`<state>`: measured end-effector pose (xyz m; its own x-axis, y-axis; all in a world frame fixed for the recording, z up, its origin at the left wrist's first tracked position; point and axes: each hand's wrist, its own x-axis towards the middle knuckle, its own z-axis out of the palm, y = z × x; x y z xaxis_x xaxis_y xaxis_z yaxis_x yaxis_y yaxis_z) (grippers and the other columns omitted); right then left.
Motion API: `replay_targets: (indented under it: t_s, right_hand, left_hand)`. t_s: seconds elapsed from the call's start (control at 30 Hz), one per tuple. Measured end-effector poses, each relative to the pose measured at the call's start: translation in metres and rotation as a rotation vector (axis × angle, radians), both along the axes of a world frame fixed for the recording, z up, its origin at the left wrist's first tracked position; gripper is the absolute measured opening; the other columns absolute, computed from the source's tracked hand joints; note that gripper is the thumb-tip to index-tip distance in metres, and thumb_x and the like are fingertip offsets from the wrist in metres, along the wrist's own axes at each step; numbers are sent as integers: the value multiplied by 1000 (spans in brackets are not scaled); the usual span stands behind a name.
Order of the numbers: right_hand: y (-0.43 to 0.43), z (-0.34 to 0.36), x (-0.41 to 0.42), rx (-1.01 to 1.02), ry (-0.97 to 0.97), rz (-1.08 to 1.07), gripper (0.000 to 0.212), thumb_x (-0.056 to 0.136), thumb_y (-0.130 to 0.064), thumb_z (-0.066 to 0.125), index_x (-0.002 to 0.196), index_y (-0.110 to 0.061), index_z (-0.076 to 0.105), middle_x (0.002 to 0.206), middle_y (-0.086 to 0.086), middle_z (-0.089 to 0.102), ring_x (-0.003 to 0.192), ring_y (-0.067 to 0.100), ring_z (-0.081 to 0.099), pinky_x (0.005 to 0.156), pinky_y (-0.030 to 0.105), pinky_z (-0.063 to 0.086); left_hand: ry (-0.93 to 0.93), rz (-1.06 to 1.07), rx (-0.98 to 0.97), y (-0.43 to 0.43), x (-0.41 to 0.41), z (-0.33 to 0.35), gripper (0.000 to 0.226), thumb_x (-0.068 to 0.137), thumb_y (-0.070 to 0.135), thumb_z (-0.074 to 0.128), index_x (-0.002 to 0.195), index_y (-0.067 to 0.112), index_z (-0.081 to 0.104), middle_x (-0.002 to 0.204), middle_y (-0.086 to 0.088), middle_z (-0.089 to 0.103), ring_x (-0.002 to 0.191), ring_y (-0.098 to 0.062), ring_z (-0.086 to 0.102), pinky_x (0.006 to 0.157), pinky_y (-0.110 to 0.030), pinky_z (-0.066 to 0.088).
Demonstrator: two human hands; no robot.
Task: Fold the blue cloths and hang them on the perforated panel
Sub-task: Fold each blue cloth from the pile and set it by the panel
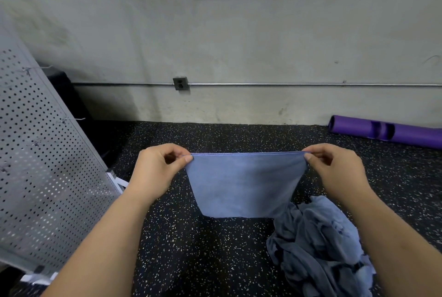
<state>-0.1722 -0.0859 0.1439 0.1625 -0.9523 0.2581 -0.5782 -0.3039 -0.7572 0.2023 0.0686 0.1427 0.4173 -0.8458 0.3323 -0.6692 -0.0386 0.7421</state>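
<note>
A blue cloth (244, 184) hangs in front of me, stretched flat and doubled along its top edge. My left hand (157, 170) pinches its upper left corner between thumb and fingers. My right hand (337, 167) pinches the upper right corner the same way. A crumpled pile of blue cloths (318, 246) lies on the floor at the lower right, partly behind my right forearm. The grey perforated panel (38, 165) leans at the left, with small wire hooks sticking out of it; nothing hangs on them.
Black speckled rubber floor (203, 249) lies below the cloth. A purple rolled mat (385, 130) rests against the concrete wall at the right. A metal conduit with an outlet box (180, 83) runs along the wall. Whiteboards hang above.
</note>
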Motion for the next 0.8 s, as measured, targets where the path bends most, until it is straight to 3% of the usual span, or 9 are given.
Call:
replay_targets:
  t_s: [0.17, 0.23, 0.27, 0.33, 0.43, 0.47, 0.57, 0.67, 0.8]
  right_hand:
    - [0, 0, -3, 25, -80, 52, 15, 93, -13, 81, 94, -28, 82, 83, -13, 79, 74, -5, 69, 67, 4, 48]
    - [0, 3, -4, 43, -187, 53, 14, 94, -12, 81, 95, -26, 82, 87, -8, 81, 72, -5, 68, 68, 5, 50]
    - [0, 5, -4, 35, -151, 46, 13, 94, -12, 81, 95, -26, 82, 86, -8, 80, 71, -7, 68, 67, 6, 50]
    - [3, 8, -3, 74, -7, 88, 11, 93, -16, 81, 94, -26, 83, 80, -10, 79, 68, -7, 68, 67, 13, 51]
    - [12, 15, 1, 306, -96, 306, 10, 93, -13, 81, 97, -22, 84, 83, 1, 82, 74, 9, 76, 75, 27, 60]
    - [11, 14, 1, 295, -135, 274, 10, 93, -14, 81, 96, -24, 84, 80, -1, 81, 70, 6, 73, 70, 23, 57]
    - [3, 10, 0, 101, 2, 40, 13, 92, -24, 84, 87, -35, 82, 73, -13, 78, 61, -3, 65, 60, 18, 45]
    - [8, 12, 5, 183, -82, 197, 13, 93, -18, 83, 91, -31, 83, 75, -1, 79, 56, 5, 62, 61, 22, 50]
    - [2, 10, 4, 99, -61, 18, 10, 93, -26, 82, 88, -35, 82, 74, -8, 77, 62, 11, 64, 63, 26, 47]
  left_hand:
    - [-90, 14, 8, -2, -1, 1, 21, 90, 16, 86, 103, 31, 80, 83, 14, 74, 83, -6, 69, 76, -9, 48]
    - [-146, 36, 29, -2, -2, 1, 18, 92, 18, 84, 105, 30, 81, 83, 16, 74, 85, -1, 68, 77, -9, 48]
    - [-165, 57, 33, -3, -4, 2, 13, 93, 20, 82, 100, 31, 81, 83, 18, 74, 84, 1, 67, 75, -11, 48]
    - [-164, 98, 26, -5, -8, 3, 7, 96, 24, 79, 92, 30, 78, 82, 19, 73, 81, 1, 65, 72, -14, 46]
    - [-103, 132, 48, -8, -8, 2, 10, 98, 25, 76, 90, 29, 74, 82, 18, 72, 79, 1, 64, 68, -17, 45]
    - [-77, 144, 55, -9, -7, 2, 11, 98, 26, 76, 88, 29, 74, 81, 18, 72, 77, 2, 64, 68, -18, 46]
    - [-83, 192, 63, -8, -7, 3, 11, 98, 26, 76, 88, 30, 76, 80, 18, 72, 73, 1, 64, 65, -16, 43]
    - [-95, 147, 80, -8, -13, 5, 10, 98, 26, 76, 89, 31, 77, 79, 20, 72, 75, 5, 64, 62, -7, 38]
    - [-92, 234, 61, -8, -12, 6, 9, 99, 27, 76, 90, 29, 77, 80, 19, 72, 75, 3, 64, 67, -19, 45]
